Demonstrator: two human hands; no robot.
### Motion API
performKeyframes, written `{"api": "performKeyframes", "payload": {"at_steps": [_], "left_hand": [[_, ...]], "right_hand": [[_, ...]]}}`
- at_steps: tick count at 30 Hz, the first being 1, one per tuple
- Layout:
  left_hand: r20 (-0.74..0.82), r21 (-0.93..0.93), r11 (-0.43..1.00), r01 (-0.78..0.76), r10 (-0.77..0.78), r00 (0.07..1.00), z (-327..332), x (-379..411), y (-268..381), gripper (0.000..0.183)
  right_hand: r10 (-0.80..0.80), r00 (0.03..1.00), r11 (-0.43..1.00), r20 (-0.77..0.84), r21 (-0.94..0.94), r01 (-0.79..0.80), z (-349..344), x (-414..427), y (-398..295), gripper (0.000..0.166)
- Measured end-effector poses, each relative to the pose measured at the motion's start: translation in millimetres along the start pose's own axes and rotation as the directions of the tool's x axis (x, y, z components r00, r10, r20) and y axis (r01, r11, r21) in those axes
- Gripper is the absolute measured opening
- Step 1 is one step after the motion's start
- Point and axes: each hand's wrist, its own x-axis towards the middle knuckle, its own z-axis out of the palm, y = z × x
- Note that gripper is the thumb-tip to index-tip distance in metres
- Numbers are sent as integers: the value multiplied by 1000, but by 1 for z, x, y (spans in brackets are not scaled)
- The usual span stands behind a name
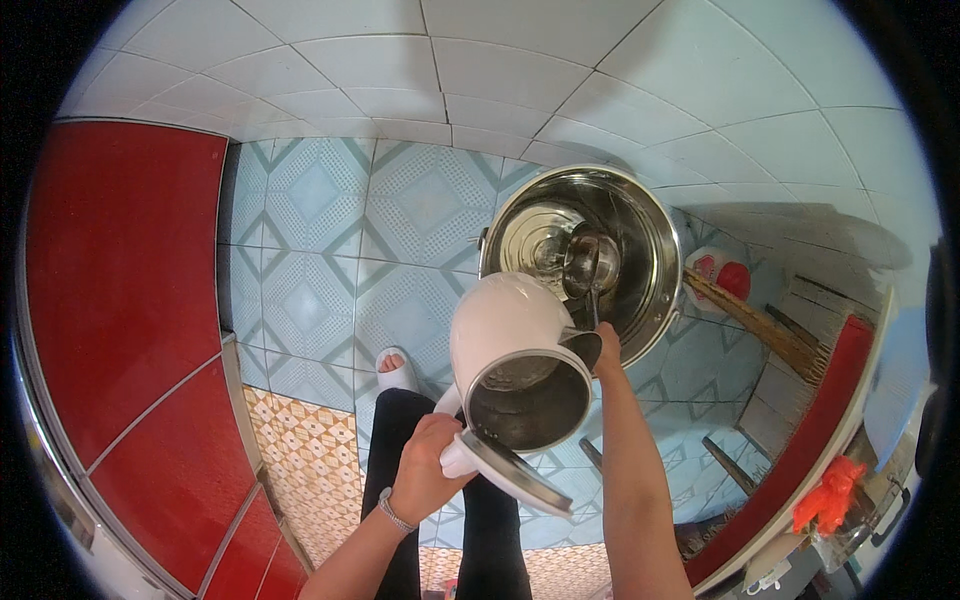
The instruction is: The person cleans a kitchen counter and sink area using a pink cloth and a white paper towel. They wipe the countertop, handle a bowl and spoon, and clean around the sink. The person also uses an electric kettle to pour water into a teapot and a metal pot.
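Observation:
My left hand (429, 469) grips the handle of a white electric kettle (504, 311), which is tilted with its steel-lined mouth towards me. The hinged kettle lid (517, 476) hangs open beside that hand. A little water seems to lie inside the kettle. Just right of the spout, my right hand (609, 351) holds the handle of a metal ladle (592, 262). The ladle's bowl is inside a large stainless steel pot (664, 300) with water in its bottom. This pot stands on the tiled floor by the wall, partly covered by the kettle. The right fingers are partly hidden.
Red cabinet doors (127, 285) line the left side. At right, a wooden stick (724, 300) slants beside a white-and-red plastic container (709, 277). A red-edged counter (795, 450) holds an orange-red plastic bag (831, 495). The tiled wall (517, 67) rises behind the pot.

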Motion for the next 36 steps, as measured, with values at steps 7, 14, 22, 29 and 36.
{"api": "performKeyframes", "payload": {"at_steps": [7,14,22,29,36], "left_hand": [[46,-1,1000,-13,13,999,1,3,-2,36],[33,26,999,-45,44,998,2,4,-2,34],[-39,-45,997,62,-64,997,5,1,18,33],[-4,73,997,41,-40,999,6,-1,16,29],[-67,56,998,-8,11,998,8,-2,13,21]], "right_hand": [[-40,999,976,26,214,33,24,26,-14,24],[-104,937,540,334,810,-229,1,-1,-18,22],[-204,918,552,339,814,-178,-47,-68,5,19],[-164,950,535,264,833,-139,-90,-145,33,11],[-52,991,556,123,828,-74,-126,-234,47,11]]}}
